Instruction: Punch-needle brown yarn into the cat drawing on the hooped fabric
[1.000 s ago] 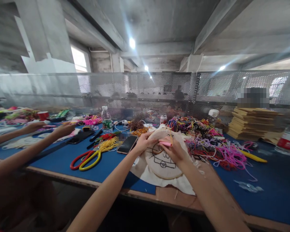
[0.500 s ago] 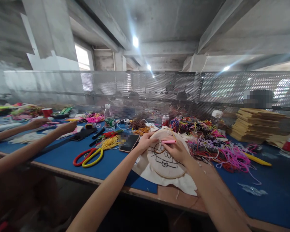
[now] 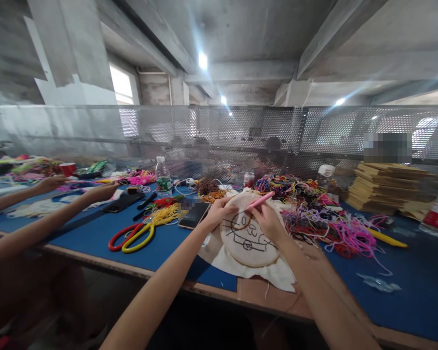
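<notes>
Two hands meet at the embroidery hoop [image 3: 254,265] by the table [image 3: 175,245] edge: left hand [image 3: 217,215] clasping its upper-left rim, right hand [image 3: 270,222] pinching a pink pen-like tool [image 3: 262,200]. Tool work on the cloth [image 3: 241,253] seems underway; guiding it calls for a steady hoop.

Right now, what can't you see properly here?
Head view: the pink tool's tip, too small beside the right hand.
Head view: the left hand's fingertips under the hoop, hidden by cloth.
Head view: much of the scissors' blades, lost among yellow yarn.
Head view: the big bottle, cut by the right edge.
</notes>
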A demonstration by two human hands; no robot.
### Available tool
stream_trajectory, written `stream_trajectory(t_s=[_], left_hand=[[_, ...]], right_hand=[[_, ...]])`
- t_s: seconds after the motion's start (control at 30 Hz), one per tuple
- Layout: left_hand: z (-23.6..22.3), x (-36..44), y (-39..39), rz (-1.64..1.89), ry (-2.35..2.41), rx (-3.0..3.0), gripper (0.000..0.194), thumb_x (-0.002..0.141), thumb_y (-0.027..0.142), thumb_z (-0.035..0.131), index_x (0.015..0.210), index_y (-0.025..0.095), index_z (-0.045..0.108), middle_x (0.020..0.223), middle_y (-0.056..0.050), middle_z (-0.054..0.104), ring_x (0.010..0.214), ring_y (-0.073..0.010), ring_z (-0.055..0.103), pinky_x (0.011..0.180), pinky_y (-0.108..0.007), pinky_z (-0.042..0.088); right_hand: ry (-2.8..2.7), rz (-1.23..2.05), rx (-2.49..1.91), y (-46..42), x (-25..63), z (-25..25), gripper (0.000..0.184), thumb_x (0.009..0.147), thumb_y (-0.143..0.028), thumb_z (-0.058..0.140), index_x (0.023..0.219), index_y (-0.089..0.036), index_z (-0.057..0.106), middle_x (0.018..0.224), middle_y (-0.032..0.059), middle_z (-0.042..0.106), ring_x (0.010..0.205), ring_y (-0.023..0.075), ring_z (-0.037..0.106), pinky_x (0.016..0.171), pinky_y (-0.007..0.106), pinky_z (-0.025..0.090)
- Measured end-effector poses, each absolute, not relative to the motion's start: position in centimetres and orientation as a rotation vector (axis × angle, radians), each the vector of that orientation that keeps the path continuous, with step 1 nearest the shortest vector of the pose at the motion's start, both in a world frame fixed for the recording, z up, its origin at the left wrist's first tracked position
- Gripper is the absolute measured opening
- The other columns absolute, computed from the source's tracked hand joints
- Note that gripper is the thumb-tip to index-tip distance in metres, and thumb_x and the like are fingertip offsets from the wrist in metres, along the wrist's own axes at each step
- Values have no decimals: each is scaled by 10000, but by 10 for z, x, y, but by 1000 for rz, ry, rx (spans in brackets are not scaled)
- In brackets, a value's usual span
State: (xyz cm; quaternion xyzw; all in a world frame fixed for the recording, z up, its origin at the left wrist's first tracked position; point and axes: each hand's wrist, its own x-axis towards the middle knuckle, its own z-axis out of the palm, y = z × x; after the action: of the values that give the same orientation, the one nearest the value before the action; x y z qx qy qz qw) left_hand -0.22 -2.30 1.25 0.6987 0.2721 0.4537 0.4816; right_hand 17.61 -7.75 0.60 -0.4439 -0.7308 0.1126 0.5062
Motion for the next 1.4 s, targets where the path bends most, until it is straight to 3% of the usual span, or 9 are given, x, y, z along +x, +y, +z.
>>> stream_trajectory(t_s=[0.33, 0.6, 0.73, 1.03, 1.23, 1.4], left_hand=[[11, -3, -21, 1111, 673, 1756, 342, 651, 245, 633, 965, 115, 676, 865, -41, 658, 766, -153, 561, 716, -240, 433], [12, -2, -22, 1114, 656, 1755, 354, 651, 231, 627, 982, 116, 674, 895, -45, 660, 793, -161, 562, 739, -246, 433], [13, -2, -22, 1116, 678, 1763, 367, 643, 234, 637, 988, 112, 676, 897, -51, 664, 786, -164, 565, 749, -256, 437], [12, -4, -21, 1117, 664, 1848, 298, 670, 251, 617, 928, 117, 686, 887, -51, 664, 815, -175, 560, 749, -257, 436], [10, -2, -20, 1105, 664, 1783, 360, 649, 243, 644, 988, 126, 680, 918, -51, 667, 830, -176, 567, 765, -259, 436], [7, -2, -18, 1103, 661, 1763, 348, 651, 251, 645, 975, 129, 683, 899, -53, 670, 806, -167, 570, 760, -257, 435]], right_hand=[[-1694, 361, -1052, -75, 178, 2, 243, 859, -435, 421, 927, -210, 484, 817, 57, 643, 758, 217, 614, 695, 347, 483], [-1742, 273, -1081, -78, 177, 3, 245, 858, -394, 429, 942, -187, 529, 820, 61, 644, 769, 216, 610, 709, 345, 474], [-1773, 194, -1082, -80, 175, 5, 209, 818, -370, 504, 858, -185, 594, 817, 56, 653, 747, 202, 604, 684, 332, 477], [-1901, 30, -1054, -79, 169, -1, 156, 823, -327, 521, 860, -218, 626, 919, 44, 653, 905, 196, 589, 821, 340, 443], [-1739, 133, -1171, -76, 170, -7, 259, 856, -407, 443, 890, -194, 586, 785, 62, 663, 733, 214, 620, 661, 325, 467], [-1706, 167, -1208, -73, 171, -9, 274, 859, -421, 428, 900, -182, 557, 808, 81, 668, 772, 236, 629, 671, 335, 469]])
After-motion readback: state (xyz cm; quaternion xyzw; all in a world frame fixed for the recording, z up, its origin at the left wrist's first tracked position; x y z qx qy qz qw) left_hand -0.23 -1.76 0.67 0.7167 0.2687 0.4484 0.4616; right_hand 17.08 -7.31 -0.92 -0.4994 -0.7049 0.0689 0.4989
